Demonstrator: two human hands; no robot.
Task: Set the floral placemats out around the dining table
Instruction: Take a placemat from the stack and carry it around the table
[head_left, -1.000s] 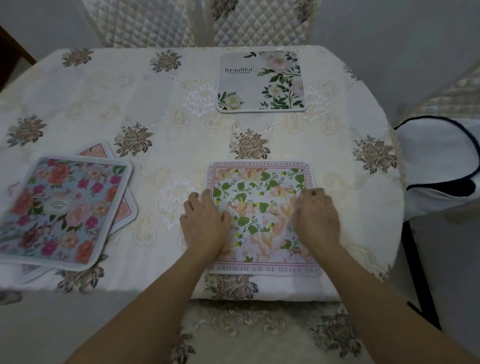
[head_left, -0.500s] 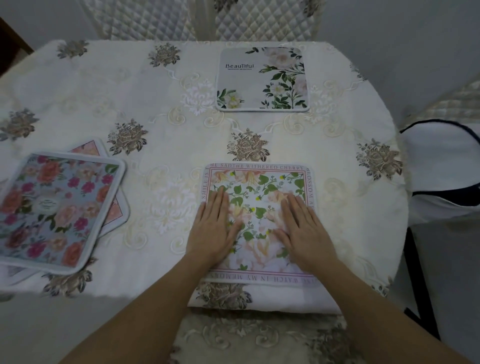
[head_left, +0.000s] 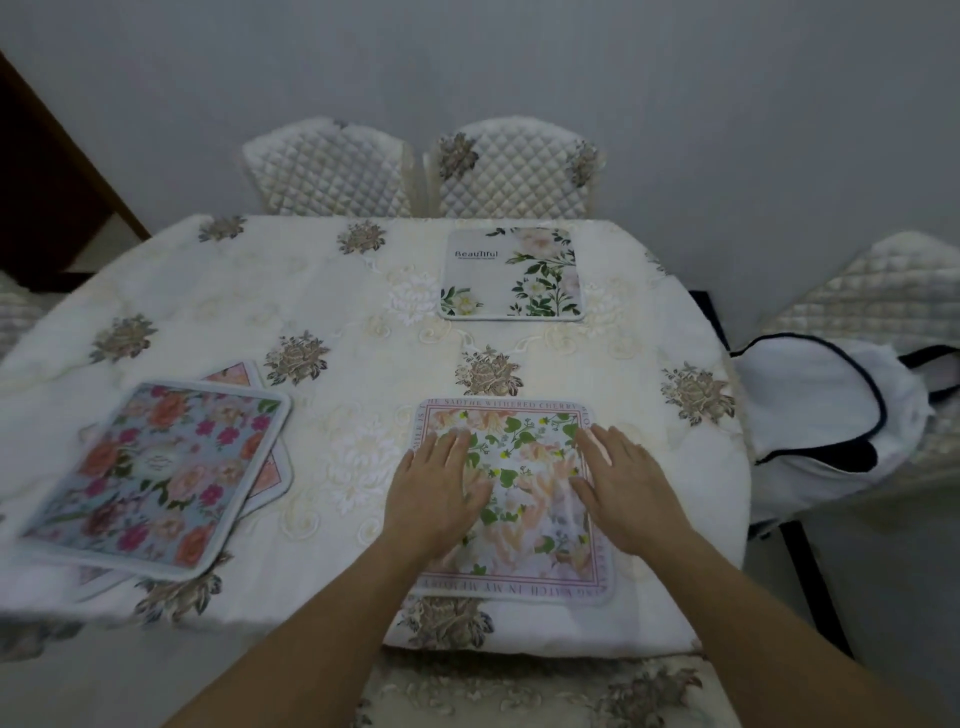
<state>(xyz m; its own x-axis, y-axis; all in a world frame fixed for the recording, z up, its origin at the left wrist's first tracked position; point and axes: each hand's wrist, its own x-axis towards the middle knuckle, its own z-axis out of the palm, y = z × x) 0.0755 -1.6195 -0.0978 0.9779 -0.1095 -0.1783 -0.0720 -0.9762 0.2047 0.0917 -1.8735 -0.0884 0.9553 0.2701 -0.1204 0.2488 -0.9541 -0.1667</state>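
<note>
A pink-bordered floral placemat lies flat at the near edge of the table. My left hand rests palm down on its left side, fingers spread. My right hand rests palm down on its right side, fingers apart. Neither hand grips anything. A white placemat with green leaves and the word "Beautiful" lies at the far edge. At the near left, a blue placemat with pink and orange flowers tops a small stack; a pink placemat peeks out beneath it.
Two quilted chair backs stand beyond the far edge. Another quilted chair at the right holds a white bag with dark trim. A chair seat sits just below the near edge. The embroidered tablecloth hangs over the sides.
Both hands went from curled knuckles to flat palms on the near placemat and now spread slightly outward. The view has tilted up, showing more wall and chairs.
</note>
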